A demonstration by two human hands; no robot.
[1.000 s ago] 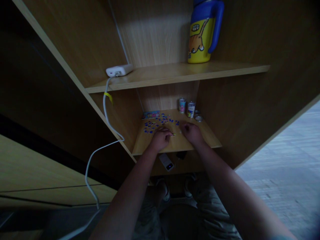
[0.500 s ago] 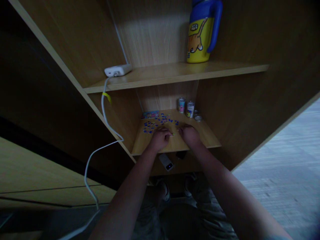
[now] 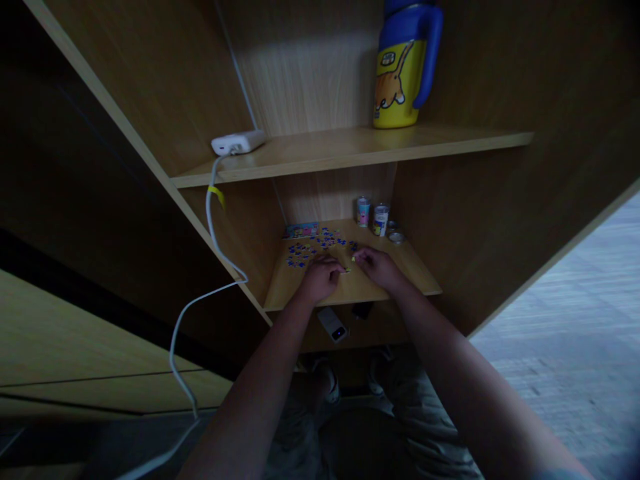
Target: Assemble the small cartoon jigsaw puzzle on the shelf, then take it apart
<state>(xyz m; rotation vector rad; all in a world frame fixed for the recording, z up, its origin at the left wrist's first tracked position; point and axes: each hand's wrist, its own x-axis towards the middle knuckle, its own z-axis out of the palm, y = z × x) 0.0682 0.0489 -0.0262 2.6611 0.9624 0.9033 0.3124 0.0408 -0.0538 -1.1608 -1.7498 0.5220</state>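
Observation:
On the lower shelf board (image 3: 360,287), many small blue jigsaw puzzle pieces (image 3: 300,252) lie scattered beyond my hands. My left hand (image 3: 321,277) rests on the board with thumb and fingers closed at the edge of a small light puzzle piece (image 3: 345,271). Just to the right, my right hand (image 3: 376,265) pinches a small yellowish puzzle piece (image 3: 353,258) between thumb and fingertips. Its picture is too small to make out. Behind the loose pieces lies a flat colourful picture card (image 3: 301,231).
Two small printed cans (image 3: 363,211) (image 3: 381,220) and round metal lids (image 3: 396,237) stand at the back right. Above, the upper shelf (image 3: 320,155) carries a blue-yellow mug (image 3: 397,80) and a white power bank (image 3: 237,143) with a hanging cable (image 3: 183,320). A phone (image 3: 333,325) lies below.
My right hand has lifted slightly and turned, and a yellowish puzzle piece now shows at its fingertips. The left hand has stayed almost in place.

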